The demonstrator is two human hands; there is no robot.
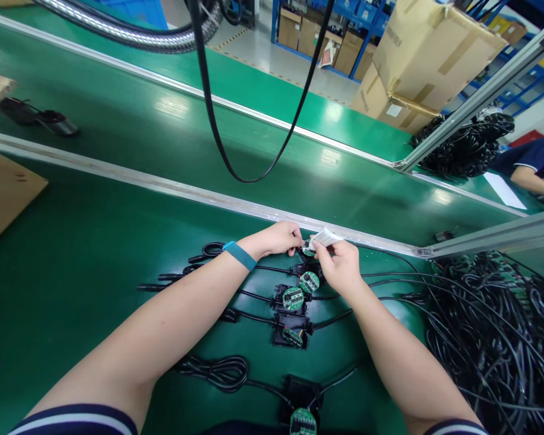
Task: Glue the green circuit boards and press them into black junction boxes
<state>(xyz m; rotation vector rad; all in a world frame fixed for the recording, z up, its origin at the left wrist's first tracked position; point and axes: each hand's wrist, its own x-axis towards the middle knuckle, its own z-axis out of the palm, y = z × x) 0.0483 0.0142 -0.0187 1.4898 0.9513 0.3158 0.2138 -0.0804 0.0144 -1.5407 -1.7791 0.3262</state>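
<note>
My right hand [344, 266] grips a white squeeze tube [327, 237], its tip down at a small green circuit board [308, 249]. My left hand [283, 238], with a teal band on the wrist, is closed, fingertips pinched at that board's left edge. Partly hidden by my hands, the board sits at the far end of a row of black housings. Nearer me in the row are round green boards [293, 298], one of them tilted [292, 337] in its open black case [278, 341]. Black cables run out from both sides of the cases.
A large heap of black cables [489, 326] lies at the right. Close to me is another black case [299, 386] with a coiled cable [226, 371]. A metal rail [208, 196] crosses behind my hands, and a black cable loop [249, 180] hangs above. A co-worker's arm [535, 181] shows far right.
</note>
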